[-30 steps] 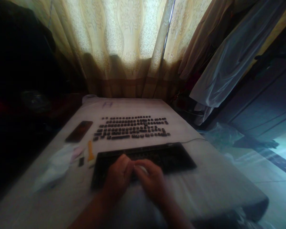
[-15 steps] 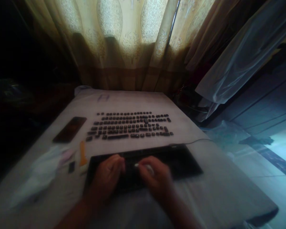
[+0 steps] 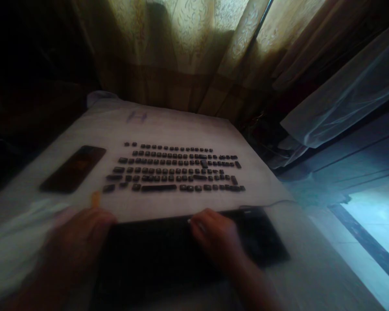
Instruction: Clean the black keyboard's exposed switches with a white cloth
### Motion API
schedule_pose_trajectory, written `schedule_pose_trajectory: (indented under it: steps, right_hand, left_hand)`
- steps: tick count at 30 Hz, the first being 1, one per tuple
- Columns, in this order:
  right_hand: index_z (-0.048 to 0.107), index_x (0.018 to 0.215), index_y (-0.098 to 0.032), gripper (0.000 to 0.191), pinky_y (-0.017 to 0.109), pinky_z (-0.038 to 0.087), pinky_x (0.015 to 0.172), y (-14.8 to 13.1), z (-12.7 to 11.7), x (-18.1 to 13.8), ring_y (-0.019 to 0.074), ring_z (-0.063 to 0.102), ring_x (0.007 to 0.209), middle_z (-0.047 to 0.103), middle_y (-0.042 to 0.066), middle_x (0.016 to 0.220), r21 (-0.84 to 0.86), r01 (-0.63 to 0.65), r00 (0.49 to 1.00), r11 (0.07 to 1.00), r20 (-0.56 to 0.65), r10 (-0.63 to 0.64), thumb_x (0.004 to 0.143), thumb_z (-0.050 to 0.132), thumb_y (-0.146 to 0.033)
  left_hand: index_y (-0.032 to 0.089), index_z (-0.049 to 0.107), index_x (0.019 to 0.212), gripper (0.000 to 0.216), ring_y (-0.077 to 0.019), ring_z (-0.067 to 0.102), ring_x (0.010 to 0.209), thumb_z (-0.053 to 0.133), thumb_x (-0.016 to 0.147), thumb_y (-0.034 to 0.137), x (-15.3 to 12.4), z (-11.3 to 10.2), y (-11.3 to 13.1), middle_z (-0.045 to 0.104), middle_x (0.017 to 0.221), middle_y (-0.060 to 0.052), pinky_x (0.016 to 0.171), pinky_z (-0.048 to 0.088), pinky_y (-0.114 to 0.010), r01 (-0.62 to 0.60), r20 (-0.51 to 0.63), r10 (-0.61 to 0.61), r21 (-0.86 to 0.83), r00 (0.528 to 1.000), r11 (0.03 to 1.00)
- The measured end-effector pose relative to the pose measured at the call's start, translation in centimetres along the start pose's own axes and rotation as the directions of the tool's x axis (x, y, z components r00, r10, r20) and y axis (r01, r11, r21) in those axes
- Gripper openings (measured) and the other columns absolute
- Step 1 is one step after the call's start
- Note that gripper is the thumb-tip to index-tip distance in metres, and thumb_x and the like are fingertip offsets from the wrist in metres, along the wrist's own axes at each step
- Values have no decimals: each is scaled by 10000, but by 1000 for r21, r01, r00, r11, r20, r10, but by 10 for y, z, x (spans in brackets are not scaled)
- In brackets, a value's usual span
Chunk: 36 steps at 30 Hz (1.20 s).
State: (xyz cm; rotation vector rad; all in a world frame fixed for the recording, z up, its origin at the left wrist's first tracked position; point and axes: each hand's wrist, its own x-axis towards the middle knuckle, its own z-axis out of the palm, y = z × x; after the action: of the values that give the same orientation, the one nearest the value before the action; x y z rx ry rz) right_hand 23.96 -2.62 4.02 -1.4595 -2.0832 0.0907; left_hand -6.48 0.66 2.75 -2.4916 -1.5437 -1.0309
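Note:
A black keyboard base [image 3: 149,250] without its keycaps lies across the near part of the table. My right hand [image 3: 217,235] is closed over its upper middle, with the fingers pinching a small white thing [image 3: 189,221]. Only a pale tip of that thing shows, so its kind is unclear. At the base's left edge is my left hand [image 3: 78,242], smeared by motion; whether it grips the edge cannot be made out. Loose black keycaps [image 3: 168,170] lie in rows beyond the base, among them a long space bar [image 3: 158,188].
A dark phone [image 3: 74,168] lies at the left. The orange handle [image 3: 95,199] of a tool shows behind my left hand, near a crumpled white cloth or bag [image 3: 16,246]. A cable [image 3: 275,203] runs off the base's right. Curtains [image 3: 191,56] hang behind the white-covered table [image 3: 181,125].
My left hand has moved left, from over the base to its left edge, now covering part of the orange-handled tool. My right hand stays pinched on the white thing. The view has tilted down.

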Motion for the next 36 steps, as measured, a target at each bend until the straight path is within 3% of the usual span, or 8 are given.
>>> schedule_pose_trajectory:
  steps: [5,8,15,23,36]
  right_hand:
    - [674,735,-184,156,217,419,563,2,10,1,138,639,591,667,9,676,-81,-3,996,997,90,10,837,591,-101]
    - [661,712,-191,170,225,397,545,2,12,2,135,617,566,655,6,662,-122,6,993,992,120,9,835,586,-102]
    - [653,729,-192,187,216,412,571,0,14,5,132,608,585,645,8,670,-75,0,991,997,135,10,859,551,-104]
    - [652,724,-195,200,209,426,566,-1,10,5,124,609,579,646,4,671,-41,-16,984,999,174,23,863,538,-108]
    - [651,707,-193,197,212,433,553,0,11,6,127,611,565,645,7,652,-46,-20,987,999,155,27,841,544,-96]
  left_hand:
    - [208,685,844,385,-193,685,708,351,1007,309,4,4,-8,758,765,-21,744,452,-335,-177,-9,181,156,983,972]
    - [181,689,892,416,-222,686,710,312,1013,309,3,7,-13,767,787,-52,746,440,-375,-213,20,214,217,977,953]
    - [200,710,884,439,-224,661,646,305,1005,316,-3,12,-18,777,783,-41,705,419,-389,-182,73,170,231,983,956]
    - [247,719,872,411,-214,668,655,341,990,358,-2,11,-16,780,778,-5,683,433,-369,-122,36,117,169,992,978]
    - [202,737,919,445,-230,686,654,326,997,353,-8,10,-18,790,817,-50,667,459,-382,-128,115,102,241,988,962]
